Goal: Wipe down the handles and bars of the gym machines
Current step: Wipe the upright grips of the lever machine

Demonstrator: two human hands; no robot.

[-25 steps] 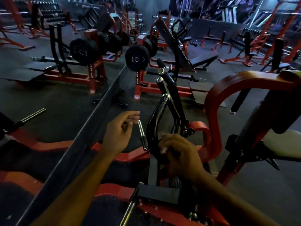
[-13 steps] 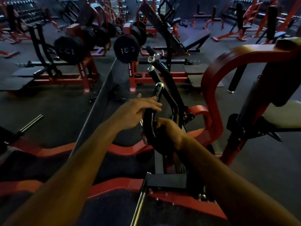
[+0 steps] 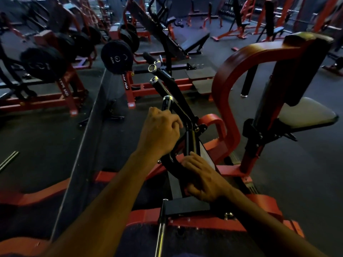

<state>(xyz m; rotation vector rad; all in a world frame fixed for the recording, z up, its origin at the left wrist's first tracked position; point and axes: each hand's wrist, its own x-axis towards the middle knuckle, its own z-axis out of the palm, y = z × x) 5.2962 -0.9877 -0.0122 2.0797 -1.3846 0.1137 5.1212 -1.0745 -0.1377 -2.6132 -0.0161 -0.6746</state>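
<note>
At frame centre a red machine (image 3: 225, 93) carries a black curved handle (image 3: 171, 165). The left hand (image 3: 159, 131) curls around its upper part, below the chrome tip (image 3: 167, 98). The right hand (image 3: 201, 179) grips its lower bend, fingers wrapped.

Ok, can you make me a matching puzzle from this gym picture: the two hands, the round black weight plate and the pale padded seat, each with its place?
Things:
1. left hand
2. right hand
3. round black weight plate
4. pale padded seat

Places:
A. far right, on the red machine
B. low on the black curved metal handle
C. high on that handle, fingers curled round it
D. on a red rack beyond the hands

Pairs: 1-C; 2-B; 3-D; 4-A
</note>
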